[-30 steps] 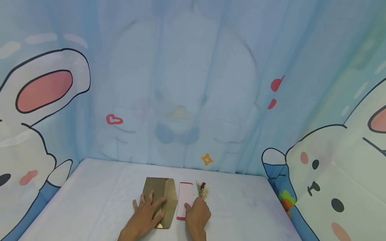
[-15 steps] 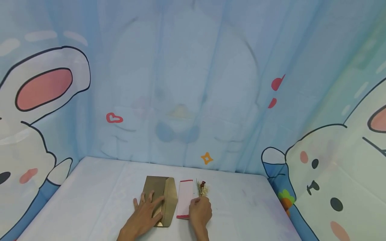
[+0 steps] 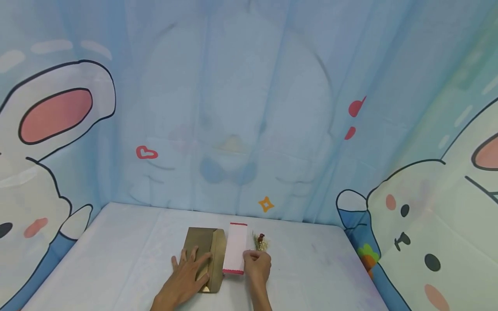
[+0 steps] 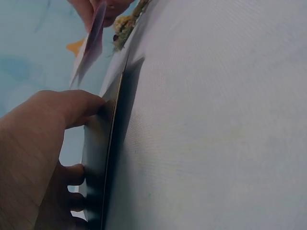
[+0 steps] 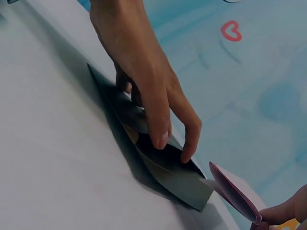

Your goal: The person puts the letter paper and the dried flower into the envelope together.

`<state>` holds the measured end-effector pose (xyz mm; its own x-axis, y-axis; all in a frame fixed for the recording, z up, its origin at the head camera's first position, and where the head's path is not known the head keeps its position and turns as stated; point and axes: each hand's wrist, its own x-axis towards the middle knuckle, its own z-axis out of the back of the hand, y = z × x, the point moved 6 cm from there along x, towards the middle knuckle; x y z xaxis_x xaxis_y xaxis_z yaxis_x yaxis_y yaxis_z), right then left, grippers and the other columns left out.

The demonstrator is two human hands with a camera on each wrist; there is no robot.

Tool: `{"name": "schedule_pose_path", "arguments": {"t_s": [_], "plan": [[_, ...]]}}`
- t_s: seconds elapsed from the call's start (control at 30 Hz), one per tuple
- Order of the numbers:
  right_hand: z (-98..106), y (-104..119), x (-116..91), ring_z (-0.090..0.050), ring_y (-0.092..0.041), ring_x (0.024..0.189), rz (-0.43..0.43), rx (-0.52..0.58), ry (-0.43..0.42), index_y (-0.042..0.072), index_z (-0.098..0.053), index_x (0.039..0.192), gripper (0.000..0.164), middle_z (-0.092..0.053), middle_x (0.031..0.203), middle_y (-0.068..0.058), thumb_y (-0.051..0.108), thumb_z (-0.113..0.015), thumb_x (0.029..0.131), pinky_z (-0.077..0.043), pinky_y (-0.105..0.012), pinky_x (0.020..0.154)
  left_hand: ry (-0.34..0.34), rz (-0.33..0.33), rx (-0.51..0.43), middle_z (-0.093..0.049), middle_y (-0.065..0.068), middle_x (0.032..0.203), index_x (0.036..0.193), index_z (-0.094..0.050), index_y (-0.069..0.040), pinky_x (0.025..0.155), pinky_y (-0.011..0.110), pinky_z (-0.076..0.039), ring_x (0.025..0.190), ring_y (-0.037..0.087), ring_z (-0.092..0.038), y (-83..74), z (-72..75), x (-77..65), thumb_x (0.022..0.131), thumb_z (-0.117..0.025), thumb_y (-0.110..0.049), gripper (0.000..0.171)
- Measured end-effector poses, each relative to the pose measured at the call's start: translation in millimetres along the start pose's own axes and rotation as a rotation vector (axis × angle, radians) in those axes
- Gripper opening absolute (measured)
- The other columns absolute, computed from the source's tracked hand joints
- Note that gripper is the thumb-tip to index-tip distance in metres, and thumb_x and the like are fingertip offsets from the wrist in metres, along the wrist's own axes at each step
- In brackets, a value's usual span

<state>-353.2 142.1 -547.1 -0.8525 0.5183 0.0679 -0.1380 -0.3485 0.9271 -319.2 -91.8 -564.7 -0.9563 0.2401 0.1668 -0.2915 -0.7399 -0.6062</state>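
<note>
A gold envelope [image 3: 200, 239] lies on the table with its flap folded out to the right. My left hand [image 3: 188, 271] rests on it, fingers spread, thumb and fingertips pressing near the pocket's edge. My right hand [image 3: 257, 263] pinches the right edge of a folded pale pink card [image 3: 235, 248] with red ends. The card is raised off the table, its left side overlapping the envelope flap in the head view. In the right wrist view the folded card [image 5: 235, 191] shows slightly parted layers, close by the envelope [image 5: 187, 184].
A small bunch of dried flowers [image 3: 260, 242] lies just beyond my right hand. The white-covered table [image 3: 319, 263] ends at a blue curtain [image 3: 233, 108] printed with cartoon rabbits.
My right hand has gripped the pink card by its edge and lifted it off the table, moving it up and left toward the envelope. My left hand stays in place.
</note>
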Motion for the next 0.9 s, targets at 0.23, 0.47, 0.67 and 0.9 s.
{"name": "schedule_pose_path", "arguments": {"t_s": [0.23,0.47,0.67,0.9], "plan": [[-21,-10,-13,-0.054,-0.015,0.059,0.017,-0.069,0.033,0.001,-0.080,0.074,0.007,-0.065,0.062,-0.002,0.001,-0.078,0.080,-0.040,-0.030,0.056,0.003,0.004,-0.016,-0.039,0.036,0.169,0.157,-0.057,-0.019,0.112,0.097,-0.013,0.151,0.078,-0.025,2.9,-2.7,0.9,0.105,-0.066,-0.042,0.058],[-29,-4,-19,-0.058,-0.017,0.056,0.086,-0.155,-0.038,0.004,-0.078,0.069,0.010,-0.069,0.060,-0.004,0.001,-0.083,0.077,-0.045,-0.036,0.056,-0.002,0.003,-0.038,-0.038,0.033,0.171,0.159,-0.055,-0.019,0.114,0.096,-0.011,0.154,0.074,-0.024,4.2,0.1,2.7,0.107,-0.063,-0.045,0.059],[-36,1,-20,-0.059,-0.016,0.054,0.111,-0.205,-0.056,0.010,-0.078,0.065,0.013,-0.069,0.057,0.000,0.005,-0.085,0.074,-0.047,-0.041,0.056,0.009,0.011,-0.065,-0.035,0.031,0.173,0.161,-0.053,-0.023,0.116,0.095,-0.007,0.157,0.071,-0.021,5.3,0.1,4.5,0.108,-0.059,-0.046,0.058],[-44,2,-23,-0.059,-0.015,0.051,0.139,-0.227,-0.050,0.013,-0.077,0.061,0.015,-0.067,0.052,0.003,0.006,-0.085,0.072,-0.048,-0.041,0.053,-0.004,0.000,-0.056,-0.037,0.031,0.171,0.159,-0.055,-0.022,0.114,0.095,-0.012,0.155,0.071,-0.026,4.6,-0.6,2.2,0.108,-0.058,-0.041,0.054]]}}
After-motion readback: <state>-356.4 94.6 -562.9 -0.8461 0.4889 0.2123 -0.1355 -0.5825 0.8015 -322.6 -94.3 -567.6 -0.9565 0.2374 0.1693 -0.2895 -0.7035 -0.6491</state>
